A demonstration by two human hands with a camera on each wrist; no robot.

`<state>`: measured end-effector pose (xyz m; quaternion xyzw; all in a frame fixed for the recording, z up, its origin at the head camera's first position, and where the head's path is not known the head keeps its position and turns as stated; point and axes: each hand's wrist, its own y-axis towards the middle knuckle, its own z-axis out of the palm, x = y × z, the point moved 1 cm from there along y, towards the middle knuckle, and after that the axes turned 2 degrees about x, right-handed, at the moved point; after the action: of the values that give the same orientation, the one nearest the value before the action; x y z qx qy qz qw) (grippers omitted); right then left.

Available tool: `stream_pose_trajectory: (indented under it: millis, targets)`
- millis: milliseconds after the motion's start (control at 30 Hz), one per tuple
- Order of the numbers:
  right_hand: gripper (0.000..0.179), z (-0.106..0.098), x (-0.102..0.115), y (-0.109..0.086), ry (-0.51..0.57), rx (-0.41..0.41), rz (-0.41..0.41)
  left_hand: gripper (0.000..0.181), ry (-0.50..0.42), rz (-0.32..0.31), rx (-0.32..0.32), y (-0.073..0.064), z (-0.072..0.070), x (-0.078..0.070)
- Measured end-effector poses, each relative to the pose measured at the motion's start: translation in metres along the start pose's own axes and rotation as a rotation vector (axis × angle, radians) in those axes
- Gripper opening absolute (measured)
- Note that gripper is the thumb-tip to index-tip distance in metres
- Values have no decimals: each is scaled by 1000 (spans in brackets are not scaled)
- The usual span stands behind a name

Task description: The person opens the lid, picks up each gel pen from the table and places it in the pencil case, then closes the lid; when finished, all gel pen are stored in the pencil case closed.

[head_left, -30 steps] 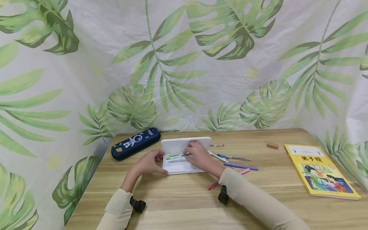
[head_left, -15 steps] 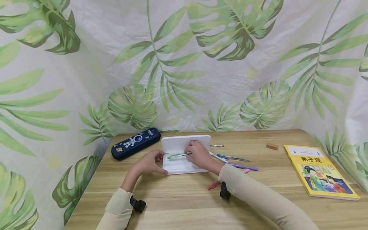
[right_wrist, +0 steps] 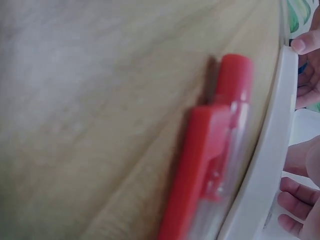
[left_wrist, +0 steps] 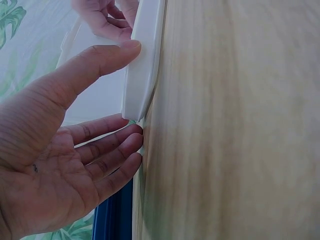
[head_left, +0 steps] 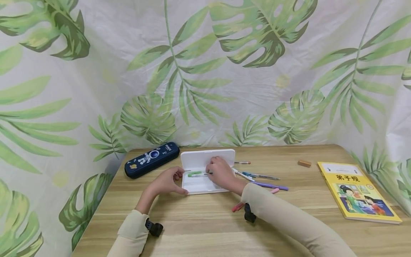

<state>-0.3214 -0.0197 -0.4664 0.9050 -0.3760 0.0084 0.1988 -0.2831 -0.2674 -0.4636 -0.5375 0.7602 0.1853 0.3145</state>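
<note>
Your right hand (head_left: 221, 172) is pinching the right end of a slim green-and-clear plastic pen (head_left: 194, 174), though the right wrist view isn't showing the grip itself. The pen is lying nearly level over the rear part of a white plastic pencil case (head_left: 197, 187); whether it is touching the floor, you cannot tell from here. Taking that case as the clock's centre, its raised lid (head_left: 193, 161) is standing at twelve. At nine, your left hand (head_left: 165, 181) is steadying the case, thumb pressing the front wall, the other fingers resting loosely by the left end.

You seem to be laying the pen into the case. The next move is probably calling for settling it flat along the back, then releasing it without tipping the case.

Farther out, a white pen (head_left: 243, 175), a clear blue pen (head_left: 261, 176) and a purple pen (head_left: 270, 186) are lying around three o'clock. A red clear-barrelled pen (right_wrist: 200, 160) is lying near four. A navy astronaut-print case (head_left: 152, 160) is sitting at ten. Well apart, a small orange-brown block (head_left: 304, 163) is lying between two and three, and a yellow illustrated book (head_left: 359, 192) is resting around three.
</note>
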Motion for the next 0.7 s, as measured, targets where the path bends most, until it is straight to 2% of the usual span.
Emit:
stream_pose_trajectory:
  millis: [333, 500, 700]
  targets:
    - [5, -1, 3, -3, -63, -14, -21, 76, 2, 14, -4, 0, 1, 1]
    - [7, -2, 1, -3, -3, -27, -17, 76, 1, 25, -4, 1, 1, 1]
    - [19, -6, -2, -3, 88, -8, 0, 76, 1, 24, -1, 1, 1, 2]
